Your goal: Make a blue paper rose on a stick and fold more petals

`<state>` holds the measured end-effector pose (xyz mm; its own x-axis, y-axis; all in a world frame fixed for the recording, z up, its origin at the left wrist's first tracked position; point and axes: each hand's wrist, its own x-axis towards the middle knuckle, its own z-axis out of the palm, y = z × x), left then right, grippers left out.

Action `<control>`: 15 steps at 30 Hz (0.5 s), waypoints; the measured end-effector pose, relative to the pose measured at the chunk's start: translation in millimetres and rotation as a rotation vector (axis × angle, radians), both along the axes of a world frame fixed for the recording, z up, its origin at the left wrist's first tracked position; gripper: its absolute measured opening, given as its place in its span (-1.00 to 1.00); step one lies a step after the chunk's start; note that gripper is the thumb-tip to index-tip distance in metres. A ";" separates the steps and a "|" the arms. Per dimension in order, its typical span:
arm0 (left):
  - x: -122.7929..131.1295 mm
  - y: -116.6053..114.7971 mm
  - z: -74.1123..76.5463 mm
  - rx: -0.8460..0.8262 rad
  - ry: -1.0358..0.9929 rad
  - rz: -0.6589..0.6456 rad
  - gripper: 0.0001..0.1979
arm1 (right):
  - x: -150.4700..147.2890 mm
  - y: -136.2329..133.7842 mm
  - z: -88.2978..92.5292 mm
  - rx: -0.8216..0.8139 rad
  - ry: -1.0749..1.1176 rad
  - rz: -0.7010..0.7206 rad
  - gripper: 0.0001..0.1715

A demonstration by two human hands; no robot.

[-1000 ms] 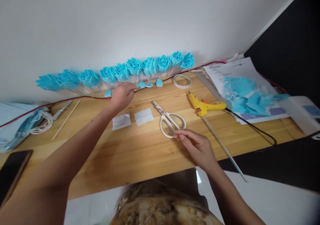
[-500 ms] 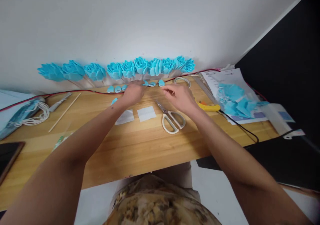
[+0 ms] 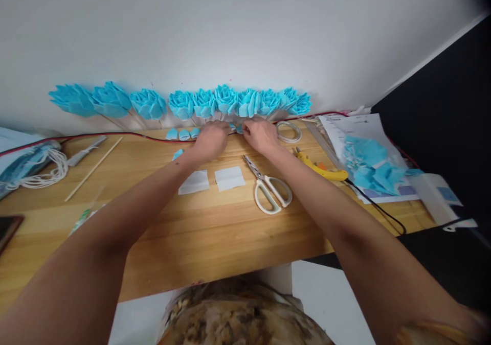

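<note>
Both my hands reach to the back of the wooden table, at a row of small curled blue petals (image 3: pixel 184 135). The fingers of my left hand (image 3: pixel 212 139) are bent and close together over the row; what lies under them is hidden. Opposite, my right hand (image 3: pixel 261 135) has its fingers curled in at a blue petal (image 3: pixel 240 129) and appears to pinch it. Another small petal (image 3: pixel 232 127) shows between the hands. Scissors with white handles (image 3: pixel 273 194) lie nearer me, blades slightly apart. Two white squares (image 3: pixel 230 178) lie left of them.
Blue paper-like flowers (image 3: pixel 226 99) on sticks lean along the wall. A tape roll (image 3: pixel 289 132), a yellow glue gun (image 3: pixel 322 171) with a black cord and a pile of blue pieces (image 3: pixel 374 166) lie right. A thin stick (image 3: pixel 94 168) and white cord (image 3: pixel 49 171) lie left.
My right hand has moved left and away from me, closer to my left hand, and now covers the spot where the rightmost petal lay. The view has shifted slightly.
</note>
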<state>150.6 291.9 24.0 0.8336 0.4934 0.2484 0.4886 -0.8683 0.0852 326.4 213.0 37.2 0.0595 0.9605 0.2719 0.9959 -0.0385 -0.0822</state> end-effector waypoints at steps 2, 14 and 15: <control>-3.3 -3.5 2.4 0.027 -0.002 0.015 -0.59 | 3.5 -0.9 -0.6 -0.004 -0.007 0.008 -0.67; -14.6 -16.6 9.9 -0.047 -0.014 -0.110 -0.59 | 10.8 -11.0 1.2 -0.047 0.037 0.050 -0.65; -19.6 -13.0 13.3 -0.076 -0.057 -0.111 -0.61 | 11.9 -13.1 3.3 -0.038 0.047 0.056 -0.64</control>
<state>131.0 278.9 37.3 0.8696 0.4185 0.2621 0.3828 -0.9066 0.1775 338.3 199.9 40.5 0.0176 0.9723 0.2333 0.9916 0.0128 -0.1285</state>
